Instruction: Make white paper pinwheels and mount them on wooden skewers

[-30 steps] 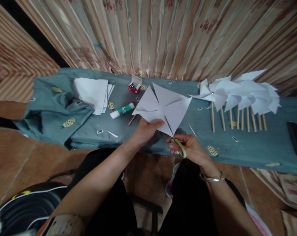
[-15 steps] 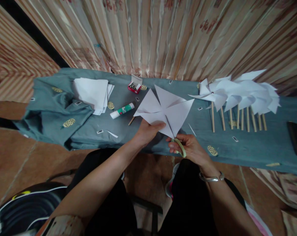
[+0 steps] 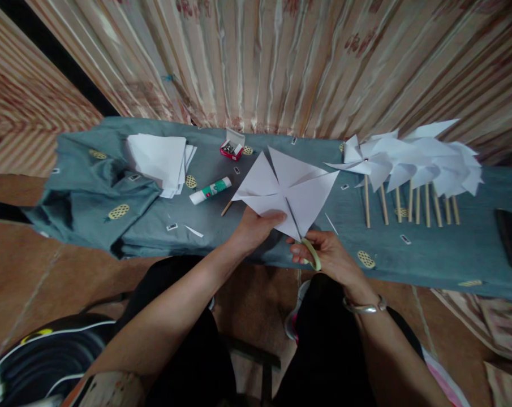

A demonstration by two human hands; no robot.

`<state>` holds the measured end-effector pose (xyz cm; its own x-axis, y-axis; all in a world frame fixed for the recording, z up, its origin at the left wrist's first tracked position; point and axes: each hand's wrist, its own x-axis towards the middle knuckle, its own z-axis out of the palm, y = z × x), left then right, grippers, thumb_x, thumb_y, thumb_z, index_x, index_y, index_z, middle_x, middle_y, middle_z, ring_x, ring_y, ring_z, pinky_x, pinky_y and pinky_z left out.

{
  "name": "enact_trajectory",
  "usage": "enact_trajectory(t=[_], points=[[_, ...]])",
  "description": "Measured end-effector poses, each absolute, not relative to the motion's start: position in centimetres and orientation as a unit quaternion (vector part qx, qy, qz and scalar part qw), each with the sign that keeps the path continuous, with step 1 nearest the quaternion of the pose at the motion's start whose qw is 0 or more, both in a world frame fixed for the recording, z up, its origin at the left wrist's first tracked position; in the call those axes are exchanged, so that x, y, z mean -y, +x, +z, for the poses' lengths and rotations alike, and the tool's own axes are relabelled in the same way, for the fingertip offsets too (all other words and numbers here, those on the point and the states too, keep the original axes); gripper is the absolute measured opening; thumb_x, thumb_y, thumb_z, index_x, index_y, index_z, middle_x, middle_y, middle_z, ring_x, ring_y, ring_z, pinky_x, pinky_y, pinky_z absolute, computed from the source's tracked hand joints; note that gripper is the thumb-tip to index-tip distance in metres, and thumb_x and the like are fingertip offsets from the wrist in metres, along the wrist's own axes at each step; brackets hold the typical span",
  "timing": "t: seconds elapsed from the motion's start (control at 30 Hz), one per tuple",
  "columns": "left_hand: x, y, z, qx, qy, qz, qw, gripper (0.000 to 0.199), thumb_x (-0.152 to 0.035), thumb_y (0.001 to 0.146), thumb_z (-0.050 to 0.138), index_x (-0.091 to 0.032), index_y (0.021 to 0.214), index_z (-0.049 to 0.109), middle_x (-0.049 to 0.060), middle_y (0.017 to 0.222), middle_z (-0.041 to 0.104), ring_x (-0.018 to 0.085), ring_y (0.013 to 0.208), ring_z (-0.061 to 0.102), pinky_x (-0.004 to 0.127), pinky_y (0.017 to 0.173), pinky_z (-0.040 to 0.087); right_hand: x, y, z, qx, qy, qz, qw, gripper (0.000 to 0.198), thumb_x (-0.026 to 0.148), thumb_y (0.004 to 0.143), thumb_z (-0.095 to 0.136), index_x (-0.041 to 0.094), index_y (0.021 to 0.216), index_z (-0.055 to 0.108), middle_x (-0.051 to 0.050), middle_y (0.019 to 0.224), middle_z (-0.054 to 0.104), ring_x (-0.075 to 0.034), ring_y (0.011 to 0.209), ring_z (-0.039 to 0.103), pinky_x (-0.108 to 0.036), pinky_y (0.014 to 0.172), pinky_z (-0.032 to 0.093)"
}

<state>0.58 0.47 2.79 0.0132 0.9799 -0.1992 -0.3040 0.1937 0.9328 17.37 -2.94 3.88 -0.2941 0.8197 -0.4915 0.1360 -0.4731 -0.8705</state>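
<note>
A white paper square (image 3: 307, 195), slit from its corners toward the middle, is held up over the cloth. My left hand (image 3: 258, 229) pinches its lower left part, thumb on top and fingers beneath. In my right hand (image 3: 323, 251) are scissors with pale green handles (image 3: 310, 254). Their blades lie in the slit at the paper's near corner. Partly under the paper, a thin wooden stick (image 3: 227, 208) shows one end. A glue stick (image 3: 210, 190) lies left of it.
A stack of white paper (image 3: 156, 161) lies at the left, and a small red box of pins (image 3: 231, 150) stands behind the glue stick. Several paper pinwheels on sticks (image 3: 425, 164) overlap at the right. A dark phone (image 3: 511, 238) rests near the right edge. Paper scraps lie on the patterned cloth (image 3: 256, 249).
The paper has shifted slightly to the right. Both hands keep nearly the same place and hold, with the scissors still in the slit.
</note>
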Motion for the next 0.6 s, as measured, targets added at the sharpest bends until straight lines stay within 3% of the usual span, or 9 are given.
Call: enact_trajectory(t=[0.6], points=[[-0.33, 0.64, 2.94, -0.473, 0.36, 0.521, 0.612, 0.023, -0.023, 0.055, 0.072, -0.016, 0.075, 0.064, 0.002, 0.076, 0.066, 0.016, 0.072, 0.058, 0.031, 0.071, 0.05, 3.03, 17.59, 3.13, 0.474, -0.535, 0.645, 0.271, 0.046, 0.053, 0.052, 0.088, 0.017, 0.076, 0.072, 0.002, 0.055, 0.063, -0.011, 0.051, 0.055, -0.022, 0.048, 0.043]])
